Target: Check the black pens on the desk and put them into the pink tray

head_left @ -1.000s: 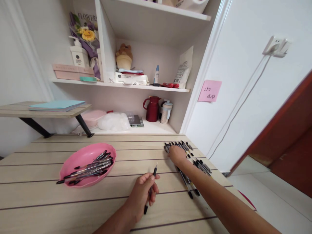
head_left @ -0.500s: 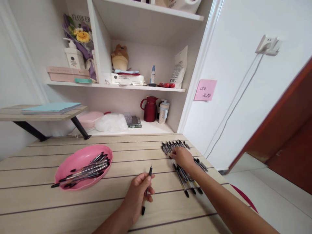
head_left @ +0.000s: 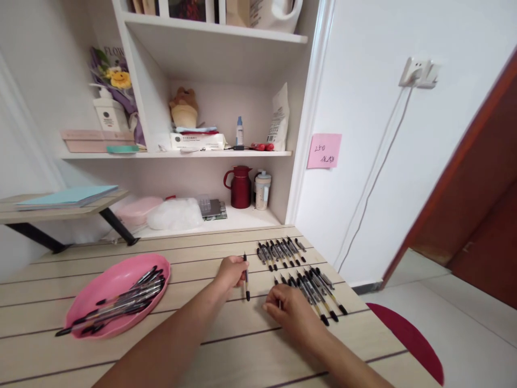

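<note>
My left hand (head_left: 231, 274) pinches a black-ended gel pen (head_left: 247, 283), upright to my view with its tip pointing away from me, over the middle of the table. To its right, my right hand (head_left: 291, 308) is closed at the left end of the nearer row of pens (head_left: 313, 291). A pen shows partly between its fingers; the rest is hidden by the hand. Behind that row lies a farther row of shorter-looking pens (head_left: 280, 252), side by side. At left, a pink dish (head_left: 117, 267) holds a heap of clear-barrelled pens (head_left: 129, 299), some jutting over its rim.
A small raised shelf (head_left: 92, 207) on black legs stands at the table's back left. White shelving behind holds a dark red jug (head_left: 240, 188), a pale cup (head_left: 262, 191) and a plastic bag (head_left: 175, 213). A dark red round seat (head_left: 406, 337) shows beyond the table's right edge.
My left hand has moved forward with its pen. My right hand has come back from the farther row to the left end of the nearer row. The camera view has shifted.
</note>
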`<state>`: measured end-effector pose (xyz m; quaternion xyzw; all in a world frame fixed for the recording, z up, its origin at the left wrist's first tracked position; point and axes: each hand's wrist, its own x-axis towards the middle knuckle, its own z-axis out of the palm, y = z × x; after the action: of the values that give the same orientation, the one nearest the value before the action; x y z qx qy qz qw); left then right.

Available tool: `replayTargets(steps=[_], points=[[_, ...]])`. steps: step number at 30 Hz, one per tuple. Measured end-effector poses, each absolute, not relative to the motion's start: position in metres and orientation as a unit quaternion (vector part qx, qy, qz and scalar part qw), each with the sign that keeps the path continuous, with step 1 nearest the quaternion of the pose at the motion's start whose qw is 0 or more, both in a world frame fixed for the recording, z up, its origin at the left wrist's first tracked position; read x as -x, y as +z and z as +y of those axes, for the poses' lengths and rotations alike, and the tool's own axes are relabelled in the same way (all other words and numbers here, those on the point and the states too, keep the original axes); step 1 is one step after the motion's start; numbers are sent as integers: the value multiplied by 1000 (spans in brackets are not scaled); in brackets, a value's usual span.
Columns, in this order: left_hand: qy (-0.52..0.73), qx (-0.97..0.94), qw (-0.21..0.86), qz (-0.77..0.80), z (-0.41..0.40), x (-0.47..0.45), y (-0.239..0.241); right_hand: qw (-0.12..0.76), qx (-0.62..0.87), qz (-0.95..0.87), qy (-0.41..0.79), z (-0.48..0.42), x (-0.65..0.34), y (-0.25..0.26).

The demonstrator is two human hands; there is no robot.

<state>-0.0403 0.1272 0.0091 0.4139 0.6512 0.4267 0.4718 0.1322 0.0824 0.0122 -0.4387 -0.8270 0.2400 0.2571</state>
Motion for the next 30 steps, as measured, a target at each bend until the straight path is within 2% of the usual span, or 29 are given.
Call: replayTargets(steps=[7,14,30], points=[[321,-430,426,728,195,16,3,257,438,-828,239,86,-144,7],[251,-439,383,773,224,11,0,240,429,-836,244,83,-147,10],[229,-451,360,784,232,9,0,222,410,-851,243,78,-146,13]])
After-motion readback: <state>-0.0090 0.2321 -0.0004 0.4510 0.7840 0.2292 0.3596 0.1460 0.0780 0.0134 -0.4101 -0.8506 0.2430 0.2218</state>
